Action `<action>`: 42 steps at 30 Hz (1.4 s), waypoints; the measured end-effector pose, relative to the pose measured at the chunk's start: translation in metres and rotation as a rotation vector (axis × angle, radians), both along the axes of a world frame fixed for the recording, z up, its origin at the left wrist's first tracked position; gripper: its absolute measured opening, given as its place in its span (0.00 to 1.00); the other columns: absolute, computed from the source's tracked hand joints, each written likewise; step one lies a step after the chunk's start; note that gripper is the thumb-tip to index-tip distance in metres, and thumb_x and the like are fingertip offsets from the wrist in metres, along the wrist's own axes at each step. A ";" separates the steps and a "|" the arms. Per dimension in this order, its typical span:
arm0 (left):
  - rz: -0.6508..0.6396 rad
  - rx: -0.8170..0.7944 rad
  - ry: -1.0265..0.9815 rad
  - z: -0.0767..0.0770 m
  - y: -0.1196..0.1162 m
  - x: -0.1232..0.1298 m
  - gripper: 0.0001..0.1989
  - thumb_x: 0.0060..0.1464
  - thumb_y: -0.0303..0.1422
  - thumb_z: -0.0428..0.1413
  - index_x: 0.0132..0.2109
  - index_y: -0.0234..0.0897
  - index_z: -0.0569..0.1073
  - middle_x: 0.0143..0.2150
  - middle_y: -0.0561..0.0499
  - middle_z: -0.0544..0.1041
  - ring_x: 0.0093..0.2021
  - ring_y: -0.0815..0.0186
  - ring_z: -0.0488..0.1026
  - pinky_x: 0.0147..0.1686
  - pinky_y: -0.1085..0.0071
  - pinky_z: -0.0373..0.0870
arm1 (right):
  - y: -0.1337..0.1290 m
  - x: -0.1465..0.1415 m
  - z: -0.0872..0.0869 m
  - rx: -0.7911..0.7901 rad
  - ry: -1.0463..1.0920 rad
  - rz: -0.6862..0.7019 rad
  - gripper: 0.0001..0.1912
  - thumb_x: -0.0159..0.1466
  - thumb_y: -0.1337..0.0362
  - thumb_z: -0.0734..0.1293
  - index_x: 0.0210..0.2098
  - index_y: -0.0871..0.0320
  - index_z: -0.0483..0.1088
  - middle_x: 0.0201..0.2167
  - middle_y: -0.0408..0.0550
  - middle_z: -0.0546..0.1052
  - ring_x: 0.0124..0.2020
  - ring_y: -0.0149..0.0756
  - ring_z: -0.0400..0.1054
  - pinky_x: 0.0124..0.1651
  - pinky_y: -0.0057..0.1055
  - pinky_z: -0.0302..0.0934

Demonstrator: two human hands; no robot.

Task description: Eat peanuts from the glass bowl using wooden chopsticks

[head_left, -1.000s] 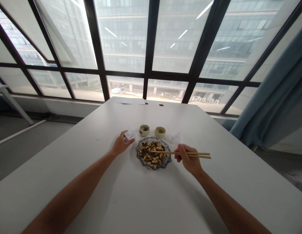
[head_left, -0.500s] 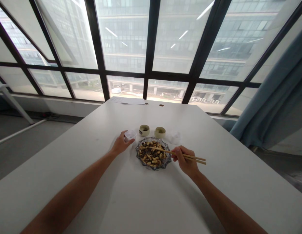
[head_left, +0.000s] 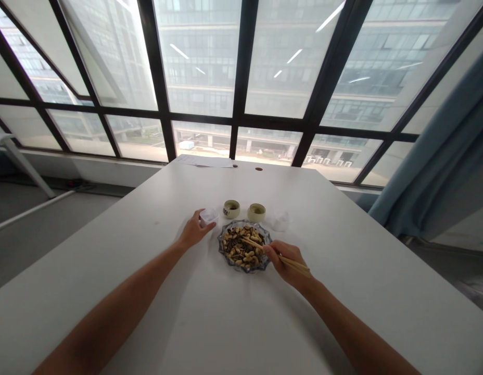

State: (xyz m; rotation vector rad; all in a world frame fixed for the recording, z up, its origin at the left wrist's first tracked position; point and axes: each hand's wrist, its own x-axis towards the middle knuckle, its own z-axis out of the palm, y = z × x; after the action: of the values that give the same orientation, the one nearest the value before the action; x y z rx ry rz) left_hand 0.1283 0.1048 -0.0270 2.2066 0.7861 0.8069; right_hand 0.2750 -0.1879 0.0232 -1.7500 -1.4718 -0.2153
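Right hand (head_left: 287, 263) is clamping around the chopsticks (head_left: 254, 243), whose tips are reaching into the nuts and seeds (head_left: 247, 259) in the glass dish (head_left: 221, 247). Left hand (head_left: 194, 230) is gripping a white tub (head_left: 209, 217), thumb and fingers pressing its opposite sides, just beside the dish. Whether the tips are pinching a nut is too small to tell.

Working well here is probably calling for a light, even squeeze, the tips meeting across a nut's middle; lifting slowly should be keeping it from rolling off. The steadying fingers should be pressing the tub gently, since its thin-looking wall may be flexing.

Counting up, two chopsticks are being held in one hand, and one dish is sitting on the table (head_left: 179, 323). Two small cups are standing behind it: a left cup (head_left: 231, 209) and a right cup (head_left: 256, 212). Two tubs are flanking them, counting the held one and a second tub (head_left: 281, 221) on the right. The nuts and seeds are overlapping too much to count.
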 end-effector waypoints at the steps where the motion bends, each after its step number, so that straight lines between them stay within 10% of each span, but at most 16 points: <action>1: -0.001 0.003 0.001 0.000 0.000 0.000 0.37 0.49 0.48 0.60 0.61 0.35 0.64 0.45 0.43 0.78 0.42 0.58 0.77 0.43 0.64 0.73 | 0.001 -0.001 0.001 -0.004 0.009 -0.006 0.22 0.70 0.54 0.59 0.23 0.56 0.67 0.17 0.41 0.68 0.18 0.28 0.61 0.23 0.25 0.54; 13: 0.006 0.021 0.027 -0.002 0.001 0.000 0.37 0.50 0.49 0.60 0.62 0.33 0.63 0.46 0.41 0.78 0.44 0.57 0.76 0.45 0.62 0.72 | -0.003 0.006 -0.010 0.045 0.298 -0.036 0.23 0.67 0.48 0.62 0.23 0.57 0.69 0.17 0.44 0.72 0.18 0.31 0.66 0.23 0.27 0.59; 23: -0.004 0.013 0.017 -0.001 0.001 0.000 0.37 0.49 0.48 0.60 0.61 0.34 0.63 0.46 0.42 0.78 0.45 0.57 0.76 0.45 0.63 0.72 | 0.013 0.028 -0.027 0.444 1.255 -0.177 0.30 0.49 0.36 0.72 0.23 0.59 0.69 0.13 0.43 0.71 0.12 0.28 0.61 0.13 0.24 0.55; 30: -0.015 -0.018 0.016 0.000 -0.001 0.001 0.37 0.49 0.48 0.60 0.61 0.35 0.62 0.46 0.42 0.78 0.45 0.56 0.76 0.46 0.61 0.72 | 0.016 0.030 -0.034 0.465 1.507 -0.202 0.25 0.51 0.43 0.75 0.22 0.59 0.67 0.13 0.42 0.70 0.12 0.26 0.60 0.13 0.23 0.56; 35: -0.016 0.045 -0.040 -0.003 0.002 0.002 0.35 0.48 0.46 0.62 0.60 0.35 0.65 0.51 0.41 0.75 0.47 0.57 0.74 0.46 0.62 0.72 | 0.015 0.024 -0.031 0.519 1.332 -0.214 0.27 0.53 0.40 0.72 0.23 0.59 0.68 0.13 0.42 0.69 0.14 0.28 0.61 0.14 0.24 0.55; 42: -0.071 0.170 -0.142 -0.006 0.005 0.001 0.33 0.46 0.39 0.65 0.58 0.39 0.67 0.57 0.43 0.70 0.56 0.55 0.68 0.49 0.61 0.71 | -0.004 0.003 -0.025 0.434 0.443 -0.092 0.24 0.68 0.46 0.59 0.25 0.57 0.71 0.18 0.45 0.73 0.19 0.32 0.66 0.24 0.31 0.61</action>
State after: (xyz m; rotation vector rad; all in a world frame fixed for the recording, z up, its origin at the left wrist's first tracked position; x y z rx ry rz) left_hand 0.1294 0.1102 -0.0331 2.2816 0.5858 1.0143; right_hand 0.2785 -0.1915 -0.0018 -1.3987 -0.9424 -0.1656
